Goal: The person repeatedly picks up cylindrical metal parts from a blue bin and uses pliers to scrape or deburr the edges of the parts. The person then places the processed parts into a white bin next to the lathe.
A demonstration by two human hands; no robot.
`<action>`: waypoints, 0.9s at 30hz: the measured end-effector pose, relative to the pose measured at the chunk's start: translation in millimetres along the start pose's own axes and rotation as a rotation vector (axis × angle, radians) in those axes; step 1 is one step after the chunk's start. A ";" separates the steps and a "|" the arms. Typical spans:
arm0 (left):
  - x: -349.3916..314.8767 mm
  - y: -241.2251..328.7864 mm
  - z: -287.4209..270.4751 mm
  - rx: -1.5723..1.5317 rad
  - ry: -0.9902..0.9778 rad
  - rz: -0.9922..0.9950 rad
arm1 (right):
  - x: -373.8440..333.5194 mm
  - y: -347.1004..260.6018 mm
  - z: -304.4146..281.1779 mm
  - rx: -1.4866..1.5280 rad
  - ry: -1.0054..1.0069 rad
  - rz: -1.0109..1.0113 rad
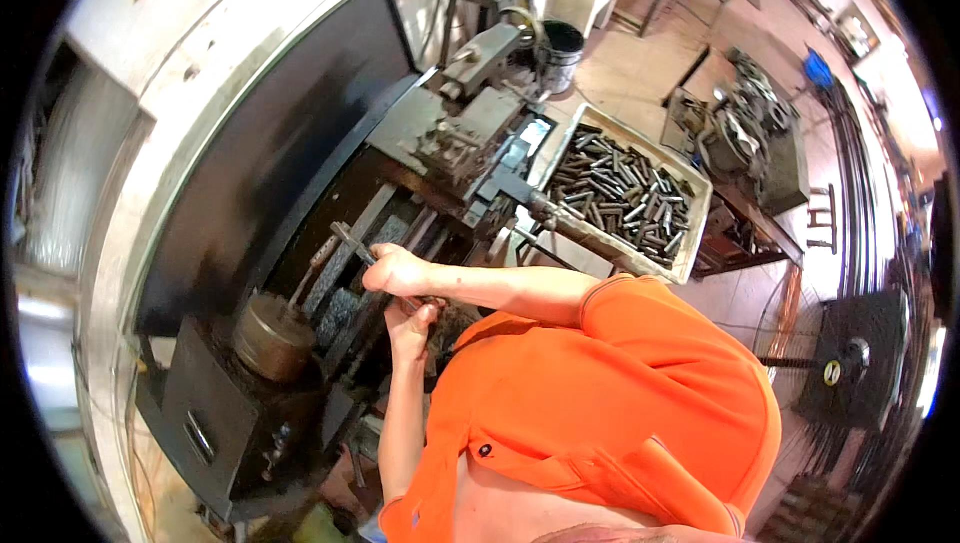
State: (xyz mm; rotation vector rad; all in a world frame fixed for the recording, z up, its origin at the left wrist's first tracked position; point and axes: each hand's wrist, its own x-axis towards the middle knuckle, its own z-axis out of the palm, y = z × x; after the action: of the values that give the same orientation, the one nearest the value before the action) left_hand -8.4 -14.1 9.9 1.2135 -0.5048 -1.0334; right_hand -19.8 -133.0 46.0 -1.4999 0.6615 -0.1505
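My right hand (pixel 395 268) is closed around a dark metal bar (pixel 345 240) that sticks up and to the left over the lathe bed (pixel 350 293). Just below it, my left hand (pixel 410 328) is curled tight on the lower end of what looks like the same bar. Its fingers hide the part they grip. A round metal chuck (pixel 270 338) sits to the left of both hands, on the dark machine body. The tool carriage (pixel 455 138) lies farther along the bed, beyond my hands.
A pale tray (pixel 700 228) holding several short metal rods stands to the right of the carriage. Behind it is a rack of metal rings (pixel 745 133). A black fan (pixel 850 363) stands at the right, a dark bucket (pixel 560 43) at the top, and the machine's grey guard (pixel 150 143) on the left.
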 end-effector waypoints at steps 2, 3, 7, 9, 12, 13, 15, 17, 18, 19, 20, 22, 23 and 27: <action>3.2 -3.9 1.0 0.011 -0.076 -0.036 | -12.0 0.2 -7.6 0.037 0.097 -0.013; 3.0 -12.2 -0.5 0.046 -0.089 -0.014 | -20.3 2.4 -10.5 0.074 0.121 -0.038; -7.5 -21.4 13.8 0.180 -0.170 -0.002 | -79.6 8.9 -27.4 0.270 0.163 -0.031; -15.9 -19.9 18.4 0.733 -0.161 -0.033 | -93.9 27.7 -30.8 0.030 0.268 -0.119; -28.0 -16.7 51.7 1.009 -0.267 0.129 | -128.2 60.6 -40.6 0.452 0.440 -0.127; -31.5 -15.6 62.4 1.046 -0.311 0.208 | -138.1 71.1 -42.8 0.586 0.534 -0.159; -38.1 -14.9 82.5 1.207 -0.382 0.205 | -150.0 105.1 -56.8 0.610 0.667 -0.199; -47.5 -3.1 95.5 1.180 -0.456 0.255 | -168.4 117.6 -71.7 0.704 0.691 -0.021; -49.0 -3.3 97.7 1.210 -0.504 0.334 | -178.7 120.1 -83.1 0.775 0.671 0.132; -47.2 -8.0 95.2 1.153 -0.562 0.301 | -191.9 125.5 -94.5 1.111 0.576 0.203; -45.0 -12.3 92.6 1.097 -0.614 0.268 | -195.2 152.2 -112.7 1.328 0.451 0.294; -51.9 -2.0 96.1 1.027 -0.535 0.173 | -213.0 184.3 -137.0 1.350 0.432 0.394; -54.4 -5.3 90.7 0.976 -0.435 0.104 | -223.8 192.5 -147.7 1.334 0.456 0.420; -81.9 -30.1 47.4 0.772 -0.088 -0.161 | -251.0 223.8 -208.8 1.234 0.614 0.423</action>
State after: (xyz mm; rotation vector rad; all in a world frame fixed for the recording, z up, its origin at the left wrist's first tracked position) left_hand -96.6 31.6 13.0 1.9148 -0.9381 -1.0631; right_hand -395.1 -170.7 -74.2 -0.0886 1.0739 -0.5814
